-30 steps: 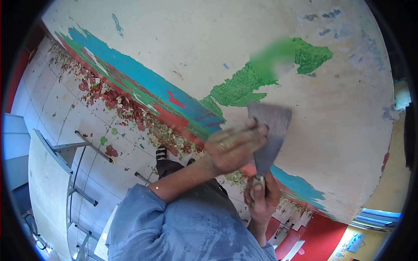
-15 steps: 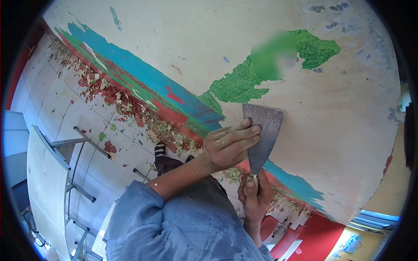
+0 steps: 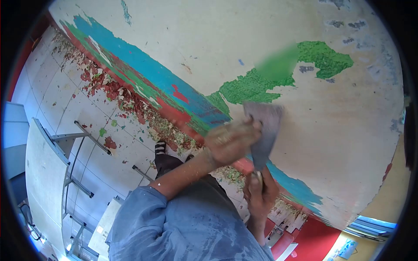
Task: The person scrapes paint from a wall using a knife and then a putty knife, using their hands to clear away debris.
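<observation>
A wide-bladed paint scraper (image 3: 266,130) lies against the wall, blurred by motion. My right hand (image 3: 260,191) is closed round its handle, below the blade. The fingers of my left hand (image 3: 233,139) press on the blade's left side; the thumb is hidden. Just beyond the blade's edge, a patch of rough green paint (image 3: 248,89) shows on the pale wall (image 3: 322,135). Bands of blue paint (image 3: 130,54) and red paint (image 3: 174,114) run along the wall's lower part.
Paint flakes (image 3: 115,93) are heaped on the tiled floor (image 3: 65,100) along the wall's foot. A pale board on metal legs (image 3: 45,174) stands at the left. My striped shoe (image 3: 160,148) is near the debris. A red surface (image 3: 315,237) shows at the lower right.
The view has shifted slightly, so the green patch sits lower and further right. The scraper and both hands have moved a little against the wall; the hold looks the same.
</observation>
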A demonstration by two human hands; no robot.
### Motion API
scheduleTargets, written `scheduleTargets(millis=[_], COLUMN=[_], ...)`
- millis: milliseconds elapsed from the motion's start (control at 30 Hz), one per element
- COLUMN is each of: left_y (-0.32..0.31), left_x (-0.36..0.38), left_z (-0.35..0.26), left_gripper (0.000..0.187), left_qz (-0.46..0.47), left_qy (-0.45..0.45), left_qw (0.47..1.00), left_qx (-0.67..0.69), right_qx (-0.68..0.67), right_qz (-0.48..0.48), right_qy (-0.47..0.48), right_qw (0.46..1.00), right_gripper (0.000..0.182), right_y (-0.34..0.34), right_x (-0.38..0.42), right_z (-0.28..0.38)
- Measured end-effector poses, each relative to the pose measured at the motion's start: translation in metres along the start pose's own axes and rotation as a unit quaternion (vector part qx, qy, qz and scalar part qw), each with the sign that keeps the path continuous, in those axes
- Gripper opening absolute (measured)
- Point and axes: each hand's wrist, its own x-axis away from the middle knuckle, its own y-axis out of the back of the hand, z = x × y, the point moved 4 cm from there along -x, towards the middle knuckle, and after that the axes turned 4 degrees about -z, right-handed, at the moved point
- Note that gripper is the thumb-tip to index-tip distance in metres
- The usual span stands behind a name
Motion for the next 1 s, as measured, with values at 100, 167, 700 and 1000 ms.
scheduleTargets(millis=[100,167,700,1000], left_y=[0.000,-0.001,0.006,0.017], left_x=[0.000,0.004,0.016,0.002], left_z=[-0.003,-0.010,0.020,0.028], left_gripper=[0.022,0.022,0.028,0.026], left_qz=[0.005,0.028,-0.043,-0.058], left_qy=[-0.002,-0.017,-0.001,0.006], left_qw=[1.000,0.999,0.999,0.997], left_qx=[-0.020,0.002,-0.033,-0.050], right_qx=[0.007,-0.031,0.068,0.046], right_qz=[-0.006,-0.016,0.022,0.037], right_qy=[0.012,-0.025,-0.008,-0.005], right_qw=[1.000,0.999,0.997,0.998], right_gripper=[0.041,0.040,0.040,0.040], right_y=[-0.001,0.006,-0.009,-0.025], right_x=[0.001,0.008,-0.008,-0.016], right_z=[0.004,0.003,-0.008,0.004])
